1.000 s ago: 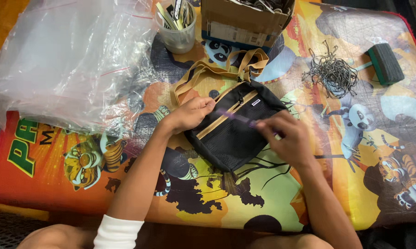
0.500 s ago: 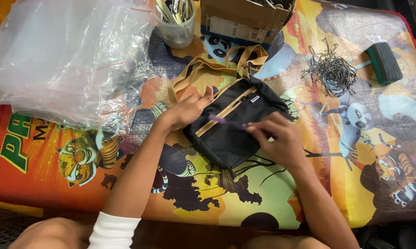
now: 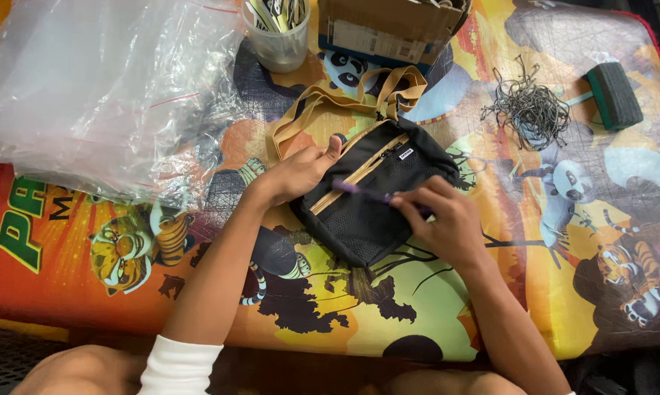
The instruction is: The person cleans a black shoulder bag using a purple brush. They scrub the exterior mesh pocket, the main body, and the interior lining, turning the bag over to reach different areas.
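**Black pouch under both hands**

I log a black pouch with tan zip and tan strap, flat on the cartoon-print tabletop beneath my hands. Left hand presses its upper-left edge, fingers curled on the fabric. Right hand pinches a purple pen-like tool laid across the mesh front. Beyond the left hand: clear plastic bags, plastic cup, cardboard box. Beyond the right hand: wire hooks, green block.

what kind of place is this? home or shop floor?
Likely a small home workshop for finishing bags: a black pouch is worked on over a cartoon-print mat, with clear plastic bags, a cardboard box and a heap of metal hooks.
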